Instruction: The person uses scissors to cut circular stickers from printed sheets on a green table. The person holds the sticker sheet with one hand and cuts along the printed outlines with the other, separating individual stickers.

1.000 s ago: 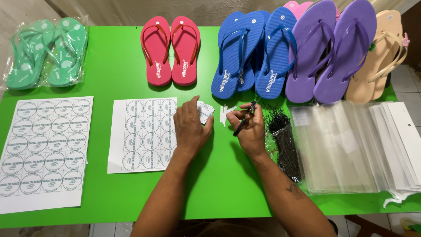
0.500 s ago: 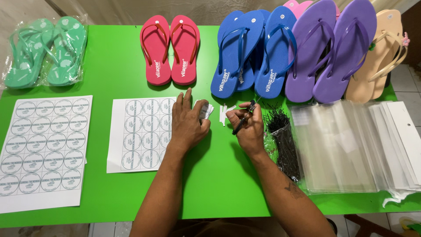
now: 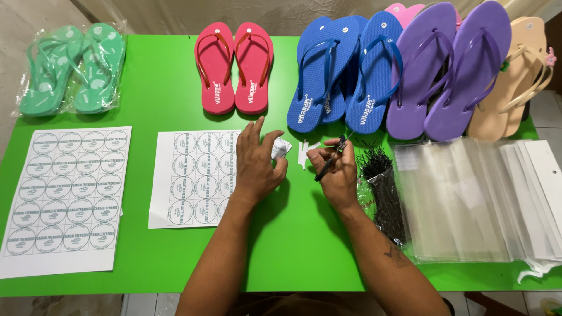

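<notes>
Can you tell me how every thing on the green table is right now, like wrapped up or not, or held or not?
Green flip-flops: sealed in a clear bag.
Red flip-flops: unwrapped, side by side.
Blue flip-flops: unwrapped, overlapping.
Purple flip-flops: unwrapped, overlapping.
Near sticker sheet: flat, partly under the left hand.
Far sticker sheet: flat, untouched.
Pen-like tool: held in the right hand.
Clear bags: stacked, empty.

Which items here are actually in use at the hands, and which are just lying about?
In use: left hand on small white paper piece; right hand holding dark tool; white strips.

Lying about: sticker sheets, bagged green sandals, red sandals, clear bags.
</notes>
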